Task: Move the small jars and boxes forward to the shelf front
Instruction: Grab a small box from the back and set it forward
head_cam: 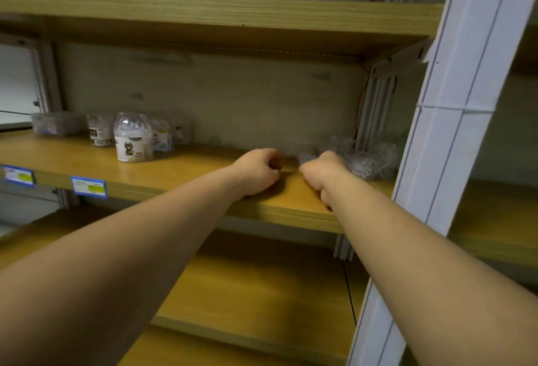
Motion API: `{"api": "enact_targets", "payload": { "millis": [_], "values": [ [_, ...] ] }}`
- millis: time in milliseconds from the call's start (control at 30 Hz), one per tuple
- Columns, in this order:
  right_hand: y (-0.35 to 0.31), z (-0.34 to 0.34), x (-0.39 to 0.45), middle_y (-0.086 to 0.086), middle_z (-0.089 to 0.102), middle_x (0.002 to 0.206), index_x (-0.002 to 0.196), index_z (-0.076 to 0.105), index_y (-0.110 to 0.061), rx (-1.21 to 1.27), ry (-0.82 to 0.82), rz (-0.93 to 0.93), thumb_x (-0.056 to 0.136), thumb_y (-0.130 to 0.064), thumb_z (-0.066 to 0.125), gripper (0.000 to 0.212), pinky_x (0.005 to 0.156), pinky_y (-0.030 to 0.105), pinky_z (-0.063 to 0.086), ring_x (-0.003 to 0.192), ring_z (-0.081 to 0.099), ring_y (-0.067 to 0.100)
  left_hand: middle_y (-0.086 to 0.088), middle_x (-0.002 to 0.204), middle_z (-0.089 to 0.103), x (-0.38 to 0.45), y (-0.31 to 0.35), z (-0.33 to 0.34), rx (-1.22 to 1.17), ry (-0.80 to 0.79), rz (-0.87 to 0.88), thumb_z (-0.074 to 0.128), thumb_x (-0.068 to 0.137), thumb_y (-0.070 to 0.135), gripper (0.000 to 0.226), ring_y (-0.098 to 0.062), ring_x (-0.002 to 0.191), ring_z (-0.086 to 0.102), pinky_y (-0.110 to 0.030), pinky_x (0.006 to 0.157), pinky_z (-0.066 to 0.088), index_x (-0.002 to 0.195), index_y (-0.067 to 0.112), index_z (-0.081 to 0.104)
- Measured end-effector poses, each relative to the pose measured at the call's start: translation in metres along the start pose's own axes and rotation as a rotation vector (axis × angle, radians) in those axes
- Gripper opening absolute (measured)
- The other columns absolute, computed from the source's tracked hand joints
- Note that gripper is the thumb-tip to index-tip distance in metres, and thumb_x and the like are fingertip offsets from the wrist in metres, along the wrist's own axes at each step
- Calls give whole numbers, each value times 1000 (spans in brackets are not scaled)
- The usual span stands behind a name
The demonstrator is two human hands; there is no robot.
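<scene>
Both forearms reach over the shelf (203,167) front edge, left hand (256,172) curled on nothing visible, right hand (323,175) curled beside clear packets (366,159) near the right rear corner, its hold unclear; jars (132,140) wait left rear, probably needing pulling forward.

Dim store shelving, wood boards on a white metal frame.
Upper shelf (203,13) across frame top, middle shelf (180,173) mid-frame, lower shelf (256,293) at bottom. Grey back wall (233,98) centre. White upright (454,133) slants down the right. Two blue price tags (88,186) on middle shelf's front edge, left.
</scene>
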State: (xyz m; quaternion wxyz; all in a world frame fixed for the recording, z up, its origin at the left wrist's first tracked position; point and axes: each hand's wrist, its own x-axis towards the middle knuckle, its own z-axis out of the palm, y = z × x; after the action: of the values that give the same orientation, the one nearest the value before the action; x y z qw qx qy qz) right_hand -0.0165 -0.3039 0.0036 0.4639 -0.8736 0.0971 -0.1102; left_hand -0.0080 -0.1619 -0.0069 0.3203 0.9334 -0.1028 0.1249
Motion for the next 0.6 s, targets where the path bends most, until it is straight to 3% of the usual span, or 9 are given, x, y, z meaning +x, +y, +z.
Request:
{"api": "enact_targets", "payload": {
  "millis": [100,300,400,500,600],
  "values": [
    [-5,4,23,13,64,102,119,61,-3,-236,-13,-22,93,-26,60,34,80,34,56,94,64,31,1,131,63,10,2,2,-3,-40,-44,59,93,21,49,-19,115,60,-27,93,46,141,25,52],
    [-16,16,66,12,57,139,134,59,-17,-539,34,-67,93,-59,50,60,102,41,47,127,55,32,-5,143,56,45,-10,3,49,-124,9,56,95,21,57,-23,125,55,-24,95,40,150,25,42],
    [-14,21,69,11,57,138,132,59,-18,-596,69,-68,94,-59,46,58,98,38,48,126,55,32,-3,142,56,65,-23,-2,-4,-168,33,57,97,28,55,-21,121,57,-22,94,39,149,27,43],
    [-14,28,65,10,65,113,105,64,-20,-622,108,-108,83,-64,55,50,75,32,49,96,61,29,-2,139,58,89,-42,-5,-52,-167,81,55,98,37,48,-20,116,59,-27,99,43,144,27,47],
    [-13,29,64,4,65,95,100,65,-19,-500,176,-261,74,-56,70,45,65,28,48,85,61,24,-6,112,69,105,-58,-4,-318,-122,20,55,96,48,33,-28,95,68,-42,90,56,119,25,61]
  ]
}}
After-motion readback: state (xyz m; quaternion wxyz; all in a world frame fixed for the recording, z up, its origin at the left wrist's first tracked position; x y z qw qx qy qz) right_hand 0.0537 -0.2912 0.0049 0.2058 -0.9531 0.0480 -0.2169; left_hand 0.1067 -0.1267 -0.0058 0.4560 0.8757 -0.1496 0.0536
